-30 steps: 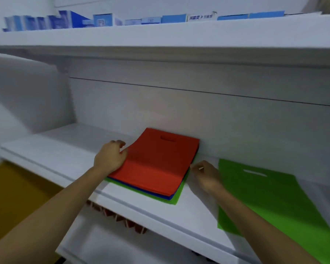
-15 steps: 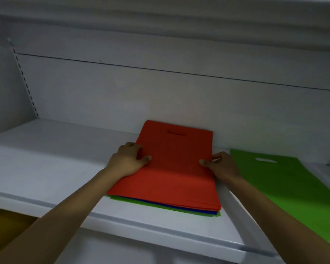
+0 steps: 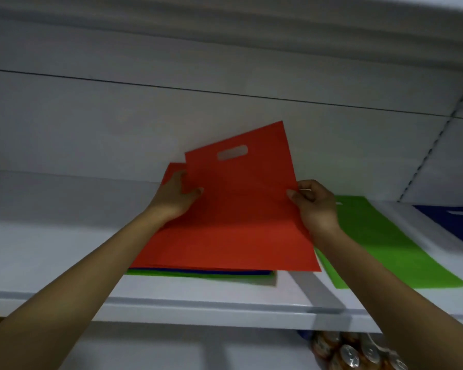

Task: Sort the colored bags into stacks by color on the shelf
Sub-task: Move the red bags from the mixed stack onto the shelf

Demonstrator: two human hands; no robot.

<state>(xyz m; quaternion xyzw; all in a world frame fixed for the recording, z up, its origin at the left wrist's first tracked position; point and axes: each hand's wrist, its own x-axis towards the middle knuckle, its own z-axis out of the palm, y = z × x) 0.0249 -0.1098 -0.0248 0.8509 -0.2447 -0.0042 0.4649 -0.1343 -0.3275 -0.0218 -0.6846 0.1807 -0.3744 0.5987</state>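
Head view: a person reaches both bare forearms out over a white shelf (image 3: 51, 236). The left grip (image 3: 175, 197) pinches the left edge of the top red bag (image 3: 241, 209), with the thumb laid on the bag's front face and the fingers tucked behind it. The right grip (image 3: 316, 206) pinches the bag's right edge the same way, thumb tip on the front and the other fingers curled behind.

The red bag is raised at its far end and skewed, so its right top corner stands highest against the white back panel (image 3: 145, 116). The cut-out handle slot (image 3: 232, 153) shows pale near that top edge. The bag's near edge lies low over the mixed stack (image 3: 198, 273), which sits on the shelf close to its front lip. A thin blue layer and a green layer show along the stack's near edge, and a corner of a second red bag (image 3: 173, 169) peeks out behind the left grip.

To the right of the stack, a single green bag (image 3: 385, 244) lies flat on the shelf. The red bag's near right corner reaches just over its left edge. Further right, at the frame's border, lies a dark blue bag (image 3: 455, 220), apart from the green one. Below the shelf's front lip, tops of metal cans (image 3: 353, 353) are visible, blurred.
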